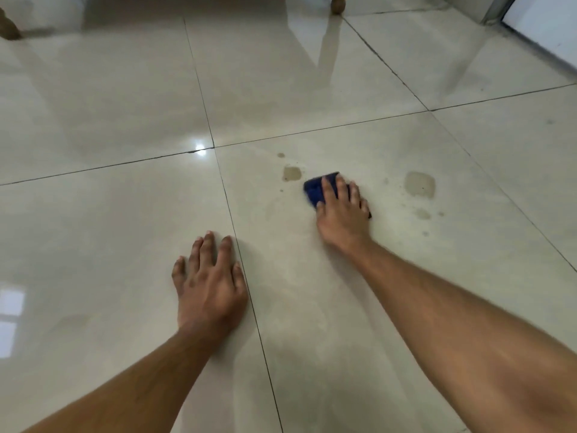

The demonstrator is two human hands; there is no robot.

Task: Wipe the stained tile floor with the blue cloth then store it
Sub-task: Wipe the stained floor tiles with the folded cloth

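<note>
A folded blue cloth lies on the glossy beige tile floor, pressed down under my right hand, whose fingers spread over it. Brownish stains mark the same tile: one patch just left of the cloth, a larger patch to its right, and small spots below that. My left hand rests flat on the floor, fingers apart, next to a grout line, holding nothing.
Wooden furniture legs stand at the far edge, one at top centre and one at top left. A white door or panel with a metal frame fills the top right corner. Dark grout lines cross the floor.
</note>
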